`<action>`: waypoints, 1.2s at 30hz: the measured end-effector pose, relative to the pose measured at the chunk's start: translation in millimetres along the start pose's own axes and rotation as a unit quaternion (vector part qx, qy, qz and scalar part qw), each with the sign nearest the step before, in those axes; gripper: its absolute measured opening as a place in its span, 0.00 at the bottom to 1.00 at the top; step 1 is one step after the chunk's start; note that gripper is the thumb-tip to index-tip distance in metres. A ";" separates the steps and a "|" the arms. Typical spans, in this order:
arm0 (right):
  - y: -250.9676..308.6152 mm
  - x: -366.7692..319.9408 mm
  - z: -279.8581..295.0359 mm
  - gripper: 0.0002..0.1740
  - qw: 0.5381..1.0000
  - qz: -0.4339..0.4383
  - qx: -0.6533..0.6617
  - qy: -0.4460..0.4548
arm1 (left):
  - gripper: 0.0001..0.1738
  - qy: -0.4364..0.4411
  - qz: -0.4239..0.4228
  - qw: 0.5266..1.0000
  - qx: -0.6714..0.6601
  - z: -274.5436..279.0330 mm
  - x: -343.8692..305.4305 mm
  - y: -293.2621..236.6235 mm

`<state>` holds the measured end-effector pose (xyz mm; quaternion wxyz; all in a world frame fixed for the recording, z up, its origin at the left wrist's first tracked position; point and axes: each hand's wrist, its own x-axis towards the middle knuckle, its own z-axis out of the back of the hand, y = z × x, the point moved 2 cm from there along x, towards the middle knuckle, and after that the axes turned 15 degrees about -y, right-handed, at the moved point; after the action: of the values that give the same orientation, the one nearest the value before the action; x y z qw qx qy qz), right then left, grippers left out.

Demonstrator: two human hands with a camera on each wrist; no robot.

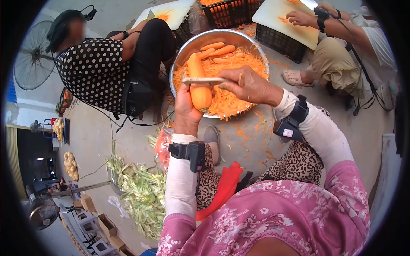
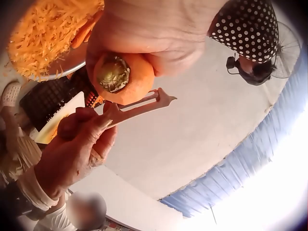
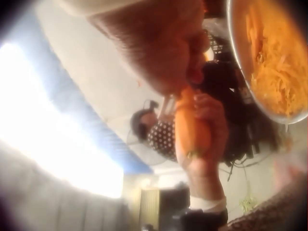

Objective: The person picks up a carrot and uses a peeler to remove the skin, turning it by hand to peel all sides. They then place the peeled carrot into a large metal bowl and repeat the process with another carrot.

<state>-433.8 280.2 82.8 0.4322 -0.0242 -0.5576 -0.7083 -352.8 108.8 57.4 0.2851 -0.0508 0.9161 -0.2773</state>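
Observation:
My left hand (image 1: 187,111) grips a thick orange carrot (image 1: 201,97) over the near side of a metal basin (image 1: 174,72). The carrot's green-brown stem end (image 2: 114,74) faces the left wrist camera. From the right, my right hand (image 1: 252,86) holds a peeler (image 1: 207,80) by its handle, its head lying across the carrot's middle in the head view. Orange shreds (image 1: 243,70) fill much of the basin, and several whole carrots (image 1: 223,50) lie on top of them. In the right wrist view, my right hand hides much of the peeler.
A person in a polka-dot top (image 1: 92,64) sits at left, another person (image 1: 341,72) at right. Cutting boards (image 1: 267,17) rest on black crates (image 1: 279,42) beyond the basin. Corn husks (image 1: 141,192) and a red plastic bag (image 1: 163,147) lie on the floor, with carrot scraps nearby.

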 end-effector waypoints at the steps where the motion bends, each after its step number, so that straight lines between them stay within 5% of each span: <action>1: 4.2 -1.0 -2.9 0.10 1.000 0.019 0.018 -0.014 | 0.28 -0.019 -0.007 1.000 0.001 -1.0 -1.2 -0.1; 8: -44.9 29.7 21.2 0.12 0.954 0.032 -0.278 -0.111 | 0.28 0.044 0.031 0.997 0.062 0.2 -1.0 6.9; 10: -60.2 28.7 24.6 0.13 0.937 -0.137 -0.317 -0.052 | 0.30 0.115 0.066 0.991 0.021 -4.8 -5.5 8.1; 12: -59.0 25.8 24.6 0.11 0.943 -0.124 -0.294 -0.091 | 0.31 0.112 0.056 0.992 0.019 -0.7 -2.8 5.4; 14: -48.8 26.2 23.1 0.12 0.978 -0.083 -0.133 -0.135 | 0.31 0.059 0.043 0.997 -0.005 1.0 -0.7 1.5; 17: -14.6 16.2 18.9 0.12 0.995 -0.045 -0.030 -0.088 | 0.28 0.055 0.036 0.997 -0.026 -0.8 -1.5 -1.1; 20: 4.2 0.6 9.0 0.12 1.000 -0.015 -0.004 -0.004 | 0.28 0.056 0.062 0.994 -0.072 5.5 4.8 -1.7; 25: -13.3 6.0 3.4 0.07 0.985 0.091 -0.083 -0.124 | 0.27 0.050 0.079 0.993 -0.079 1.6 4.4 3.5; 28: -46.2 21.7 10.8 0.06 0.973 0.069 -0.151 -0.163 | 0.27 0.077 0.096 0.992 -0.030 -5.1 -0.6 6.3; 29: -64.0 24.9 19.4 0.08 0.955 -0.006 -0.281 -0.097 | 0.27 0.092 0.099 0.990 -0.032 -11.6 -5.6 8.3; 32: -63.3 25.4 24.3 0.10 0.961 -0.073 -0.243 -0.113 | 0.28 0.116 0.094 0.988 -0.042 -8.6 -1.8 4.7; 36: -37.5 21.4 19.1 0.12 0.983 -0.016 -0.106 -0.147 | 0.28 0.048 0.050 0.997 -0.029 3.1 5.9 0.1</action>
<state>-479.7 283.4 72.2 0.3287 -0.1647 -0.5371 -0.7592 -356.1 106.0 52.3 0.2525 0.0002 0.9378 -0.2381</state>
